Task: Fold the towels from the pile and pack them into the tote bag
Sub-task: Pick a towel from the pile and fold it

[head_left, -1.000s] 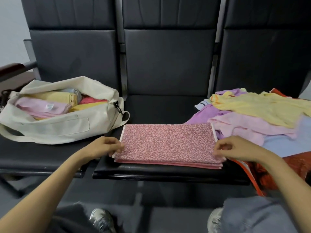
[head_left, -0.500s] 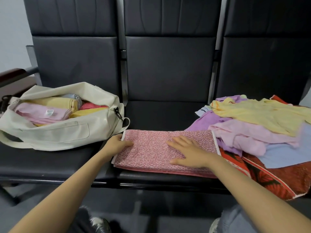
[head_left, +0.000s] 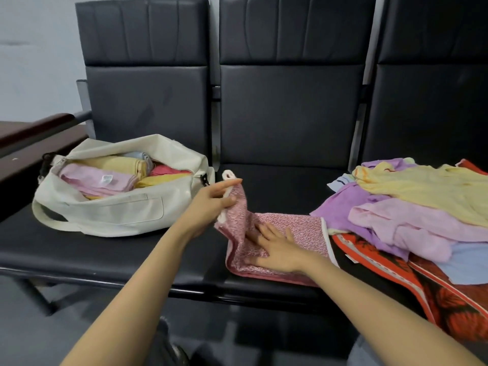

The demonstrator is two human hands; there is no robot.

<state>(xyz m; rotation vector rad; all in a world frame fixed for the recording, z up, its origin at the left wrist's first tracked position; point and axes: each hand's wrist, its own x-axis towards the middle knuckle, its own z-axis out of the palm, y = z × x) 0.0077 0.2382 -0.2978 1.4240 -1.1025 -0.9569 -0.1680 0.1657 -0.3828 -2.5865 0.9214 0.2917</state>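
Legible text: none.
- White tag (head_left: 107, 178), sewn to the folded pink towel (head_left: 79, 177) lying in the tote bag (head_left: 118, 212): it carries faint marks that are too small and blurred to read.
- Red cloth (head_left: 383, 262) at the bottom of the pile: it has a pale dotted line along its border, and no letters can be made out.

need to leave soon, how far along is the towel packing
Done: several folded towels already sit in the open tote bag. In hand: the left hand holds up one end of the pink patterned towel while the right hand presses it flat on the seat. Left: a pile of loose towels on the right waits, so plenty remains.
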